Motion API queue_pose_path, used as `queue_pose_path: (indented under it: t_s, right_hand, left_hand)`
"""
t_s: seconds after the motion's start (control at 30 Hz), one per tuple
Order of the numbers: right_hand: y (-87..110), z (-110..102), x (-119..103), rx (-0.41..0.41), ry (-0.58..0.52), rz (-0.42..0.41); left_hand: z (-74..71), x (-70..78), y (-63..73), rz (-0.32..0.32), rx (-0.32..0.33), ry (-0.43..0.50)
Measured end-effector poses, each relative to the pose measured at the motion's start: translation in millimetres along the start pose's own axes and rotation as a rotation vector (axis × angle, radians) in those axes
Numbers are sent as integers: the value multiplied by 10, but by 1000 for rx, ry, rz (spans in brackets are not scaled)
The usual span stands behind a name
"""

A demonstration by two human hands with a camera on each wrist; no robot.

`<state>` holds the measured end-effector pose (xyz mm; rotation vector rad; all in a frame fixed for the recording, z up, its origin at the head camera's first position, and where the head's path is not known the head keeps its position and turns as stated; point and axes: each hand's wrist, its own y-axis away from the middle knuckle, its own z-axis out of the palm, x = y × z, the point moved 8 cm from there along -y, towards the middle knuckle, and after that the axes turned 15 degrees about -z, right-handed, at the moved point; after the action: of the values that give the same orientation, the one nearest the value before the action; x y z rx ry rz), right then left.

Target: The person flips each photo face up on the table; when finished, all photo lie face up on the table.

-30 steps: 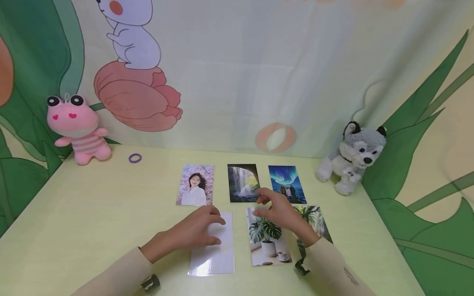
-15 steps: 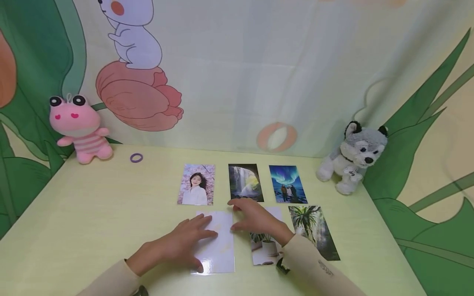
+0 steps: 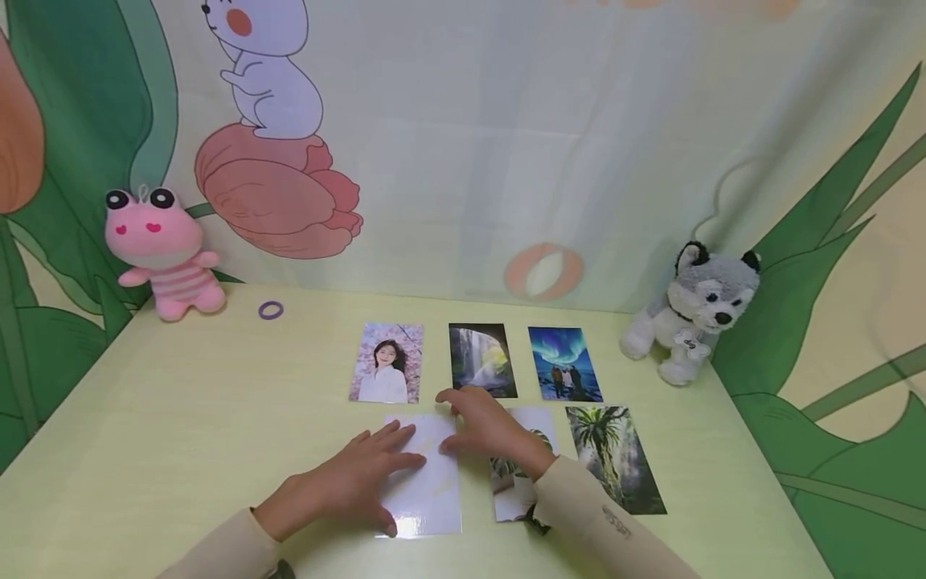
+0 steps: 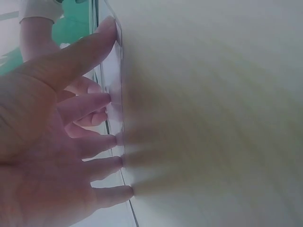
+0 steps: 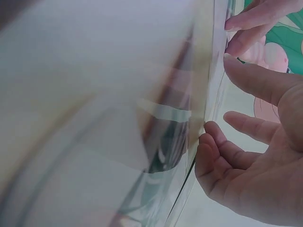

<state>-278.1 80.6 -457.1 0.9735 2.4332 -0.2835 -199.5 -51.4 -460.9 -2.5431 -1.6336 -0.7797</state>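
A glossy white card (image 3: 428, 500) lies flat on the table, in the front row's left place; pale streaks show on it. My left hand (image 3: 354, 482) rests on its left part with fingers and thumb spread, and the left wrist view shows the fingertips (image 4: 112, 100) down on the surface. At the card's upper right corner is my right hand (image 3: 488, 430), thumb and forefinger apart. In the right wrist view its other fingers (image 5: 213, 151) bend loosely. Partly under the right hand and sleeve lies a photo of a potted plant (image 3: 510, 497).
Behind are photos of a person in white (image 3: 385, 378), a waterfall (image 3: 479, 362) and an aurora (image 3: 564, 362). A jungle plant photo (image 3: 618, 466) lies right. A purple ring (image 3: 271, 310), a pink frog plush (image 3: 170, 249) and a grey dog plush (image 3: 694, 314) stand farther back.
The right hand has moved left from above the plant photo to the white card's corner. The left hand has spread its fingers and shifted left and down onto the card. Both have barely moved lately.
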Motion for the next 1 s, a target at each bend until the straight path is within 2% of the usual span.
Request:
queue_pose_path:
  t_s: [0.2, 0.33, 0.47, 0.6, 0.7, 0.8, 0.87, 1.0]
  right_hand:
    - [-28, -1, 23, 15, 36, 38]
    - [-43, -1, 58, 45, -10, 61]
    - [-49, -20, 129, 126, -137, 84]
    - [-15, -21, 216, 202, -335, 146]
    - [9, 42, 233, 171, -498, 176]
    - [25, 117, 203, 113, -607, 177]
    - [32, 149, 188, 95, -651, 178]
    - [38, 148, 183, 112, -683, 179]
  left_hand:
    - [24, -5, -10, -5, -11, 6]
    - [24, 3, -10, -9, -16, 5]
    - [8, 14, -2, -12, -14, 4]
    - [6, 15, -1, -13, -17, -1]
    - [8, 11, -2, -16, -26, -5]
    - [0, 10, -1, -20, -37, -8]
    - [-4, 8, -3, -26, -47, -8]
    - [-9, 1, -13, -43, -70, 13]
